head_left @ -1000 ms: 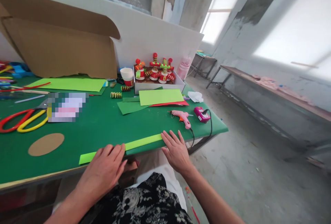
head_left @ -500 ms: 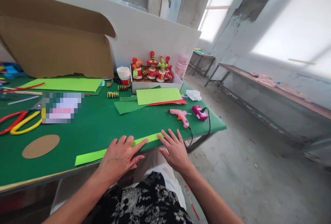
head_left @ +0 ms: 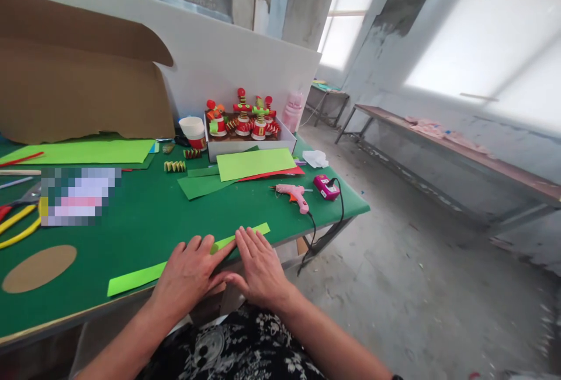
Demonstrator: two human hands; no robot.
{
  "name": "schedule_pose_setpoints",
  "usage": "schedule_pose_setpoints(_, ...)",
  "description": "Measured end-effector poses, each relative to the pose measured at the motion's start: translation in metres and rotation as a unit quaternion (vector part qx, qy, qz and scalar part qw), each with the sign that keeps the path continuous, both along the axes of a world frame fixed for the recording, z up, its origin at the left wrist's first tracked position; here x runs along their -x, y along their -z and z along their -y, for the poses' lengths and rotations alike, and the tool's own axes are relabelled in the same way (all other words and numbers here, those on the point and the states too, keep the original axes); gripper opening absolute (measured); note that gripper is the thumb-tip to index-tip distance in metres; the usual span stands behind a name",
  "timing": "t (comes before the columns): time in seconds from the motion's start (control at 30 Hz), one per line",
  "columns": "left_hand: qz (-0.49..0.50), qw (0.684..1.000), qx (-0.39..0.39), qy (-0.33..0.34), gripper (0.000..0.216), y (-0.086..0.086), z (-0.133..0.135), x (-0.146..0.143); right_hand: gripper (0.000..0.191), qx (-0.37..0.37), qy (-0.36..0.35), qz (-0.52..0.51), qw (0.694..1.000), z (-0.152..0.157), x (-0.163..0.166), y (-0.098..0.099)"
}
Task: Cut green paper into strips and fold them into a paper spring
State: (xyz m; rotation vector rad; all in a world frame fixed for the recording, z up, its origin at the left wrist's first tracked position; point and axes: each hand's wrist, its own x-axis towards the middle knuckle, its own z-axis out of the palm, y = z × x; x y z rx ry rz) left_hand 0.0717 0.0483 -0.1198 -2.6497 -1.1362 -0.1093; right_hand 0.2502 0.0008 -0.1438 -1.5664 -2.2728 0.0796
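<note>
Concrete floor extends beyond the right edge of the green table. A white box of figures stands at the table's rear edge. A light-green strip lies along the front edge. The left hand and right hand rest flat on it, outstretched, ungripping. A pink glue gun lies near the front right corner.

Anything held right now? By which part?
Nothing visibly gripped. The left hand lies over the middle of the lime-green strip, the right hand nearer its right end.
</note>
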Motion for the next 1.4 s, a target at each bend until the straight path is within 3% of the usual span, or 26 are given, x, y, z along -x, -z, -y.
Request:
schedule_pose_setpoints(0.3, 0.022, 0.999, 0.006, -0.037, 0.053, 0.001, 0.010, -0.005, 0.081, -0.008, 0.092, 0.080, 0.993, 0.000, -0.023, 0.006)
schedule_pose_setpoints(0.53, 0.072, 0.994, -0.002, -0.082, 0.058, 0.005, 0.017, -0.007, 0.074, -0.067, 0.075, 0.106, 0.989, -0.009, -0.037, 0.016)
schedule_pose_setpoints(0.7, 0.090, 0.991, -0.038, -0.094, 0.059, 0.013, 0.020, 0.012, 0.071, -0.045, 0.077, 0.129, 0.988, -0.010, -0.039, 0.001)
schedule_pose_setpoints(0.8, 0.095, 0.991, -0.030, -0.093, 0.059, 0.015, 0.020, 0.020, 0.060, -0.019, 0.090, 0.119, 0.989, -0.020, -0.025, -0.021)
schedule_pose_setpoints(0.93, 0.099, 0.991, -0.025, -0.089, 0.060, 0.016, 0.017, 0.018, 0.050, 0.020, 0.006, 0.050, 0.999, -0.053, 0.017, -0.041)
schedule_pose_setpoints(1.13, 0.131, 0.988, 0.014, -0.074, 0.056, 0.015, 0.020, 0.022, 0.048, 0.083, -0.034, 0.058, 0.994, -0.085, 0.060, -0.028)
schedule_pose_setpoints(1.2, 0.184, 0.981, 0.035, -0.057, 0.045, 0.013, 0.020, 0.039, 0.051, 0.085, -0.037, 0.067, 0.994, -0.085, 0.061, -0.024)
schedule_pose_setpoints(1.27, 0.265, 0.960, 0.033, -0.084, 0.032, 0.011, 0.021, 0.063, 0.056, 0.091, -0.037, 0.071, 0.993, -0.084, 0.060, -0.023)
schedule_pose_setpoints(1.4, 0.386, 0.888, -0.001, -0.251, 0.035, 0.010, 0.019, 0.108, 0.065, 0.106, -0.034, 0.074, 0.991, -0.083, 0.060, -0.027)
